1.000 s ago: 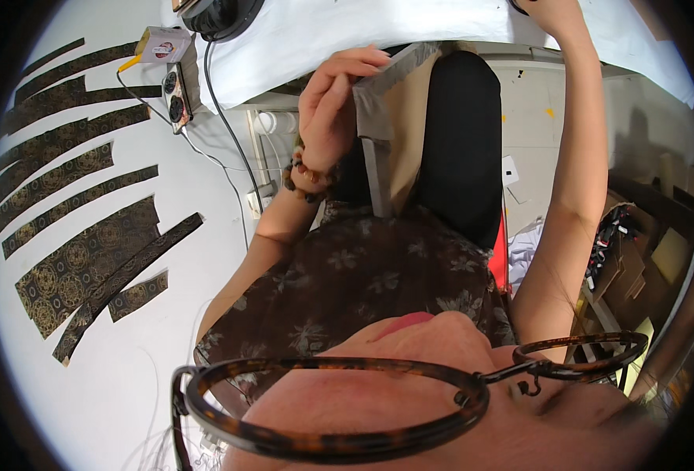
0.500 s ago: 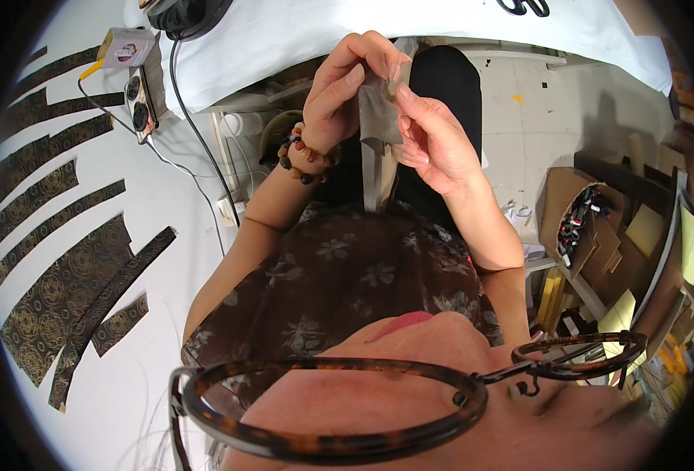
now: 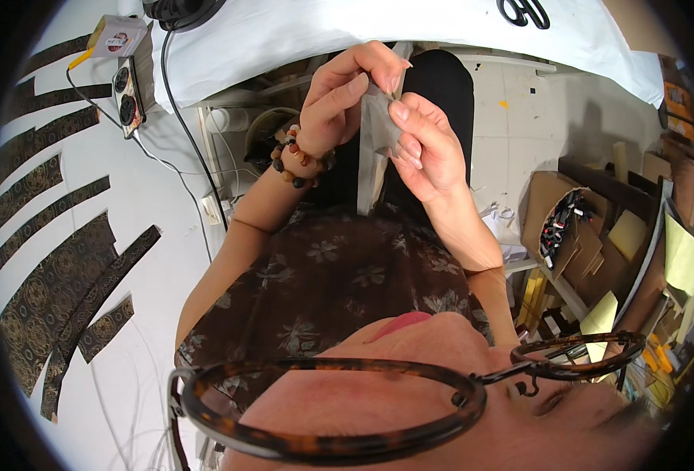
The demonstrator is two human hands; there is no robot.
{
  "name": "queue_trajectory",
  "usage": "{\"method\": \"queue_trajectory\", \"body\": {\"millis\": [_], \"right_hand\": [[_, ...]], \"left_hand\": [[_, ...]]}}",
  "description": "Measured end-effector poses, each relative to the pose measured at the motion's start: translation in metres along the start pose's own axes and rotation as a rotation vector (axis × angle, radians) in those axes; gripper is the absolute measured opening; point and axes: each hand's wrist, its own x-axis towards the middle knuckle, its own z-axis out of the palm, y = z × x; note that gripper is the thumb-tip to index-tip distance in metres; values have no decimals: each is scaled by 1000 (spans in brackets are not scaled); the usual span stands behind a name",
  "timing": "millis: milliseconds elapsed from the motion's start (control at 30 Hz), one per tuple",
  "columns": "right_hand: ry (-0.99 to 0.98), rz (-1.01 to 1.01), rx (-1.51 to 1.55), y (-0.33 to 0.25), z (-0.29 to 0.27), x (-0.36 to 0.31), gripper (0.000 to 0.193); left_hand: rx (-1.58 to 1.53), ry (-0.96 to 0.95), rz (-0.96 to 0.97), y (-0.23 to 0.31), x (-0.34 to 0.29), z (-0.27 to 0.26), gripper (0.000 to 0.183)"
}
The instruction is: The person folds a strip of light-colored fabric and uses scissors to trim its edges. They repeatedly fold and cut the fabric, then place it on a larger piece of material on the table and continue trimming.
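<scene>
Between my two hands hangs a thin grey strip of cloth-like material [image 3: 368, 169], its lower end reaching down to my lap. My left hand [image 3: 345, 94], with a bead bracelet on the wrist, pinches the strip near its top, fingers curled over it. Close against it, my right hand [image 3: 433, 145] grips the same strip between thumb and fingers, just below the left fingertips. The material looks creased where the fingertips meet. A paler beige part [image 3: 379, 174] shows along the strip's right side; I cannot tell whether it is separate.
Dark patterned fabric pieces [image 3: 56, 275] hang or lie on the white surface at left, near a switch box [image 3: 127, 98] with cords. Black scissor handles [image 3: 523, 12] rest on the white-covered table [image 3: 441, 23] ahead. An open cardboard box [image 3: 539, 208] and boards crowd the right.
The strip's upper flap, squared and hanging earlier, is now creased up between the fingers. My right hand has lowered its thumb slightly and its fingers are more curled. The view has shifted a little.
</scene>
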Motion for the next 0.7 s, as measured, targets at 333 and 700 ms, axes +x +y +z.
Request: {"method": "queue_trajectory", "body": {"millis": [333,700], "right_hand": [[38,-310,-20,32,-1,-3,25],[39,51,69,10,-6,-6,22]], "left_hand": [[-29,-14,1,0,-3,-2,25],[81,-79,-15,1,11,6,27]]}}
